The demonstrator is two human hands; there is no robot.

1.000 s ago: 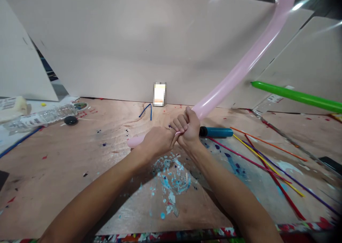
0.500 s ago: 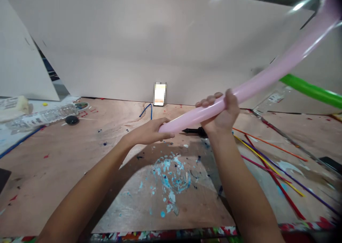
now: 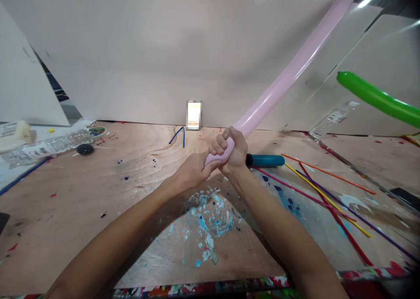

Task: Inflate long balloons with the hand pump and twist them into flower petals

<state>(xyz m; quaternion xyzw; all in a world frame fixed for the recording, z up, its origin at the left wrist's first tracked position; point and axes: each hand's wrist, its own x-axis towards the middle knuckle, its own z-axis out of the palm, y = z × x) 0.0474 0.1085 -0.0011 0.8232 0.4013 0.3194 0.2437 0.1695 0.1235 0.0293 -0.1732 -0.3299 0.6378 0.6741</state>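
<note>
1. Pink balloon (image 3: 275, 89) is held by its lower end above mid-table (image 3: 131, 229): R hand (image 3: 239, 150) is wrapped round it, L hand (image 3: 193, 170) is clamped on the tip, at approx. 8 o'clock.
2. Step, prob.: lower end is gripped & shaped w/ both hands; no twist can be made out.
3. Next move, as judged, calls for firm grips w/o over-squeezing, long free length controlled.
4. That length is angled twd 1–2 o'clock, before backboard (image 3: 131, 49); top is cut off by frame.
5. Blue cylinder (image 3: 267, 160) is seen at 3, just beside R hand; poss. obstacle, as are coloured strips (image 3: 328, 196) at 4.
6. Green balloon (image 3: 377, 96) & clear bottle (image 3: 337, 117) are seen btwn 2 & 3.
7. Lit screen (image 3: 194, 115) is propped at 10–11; black disc (image 3: 85, 149) is seen at 9.
</note>
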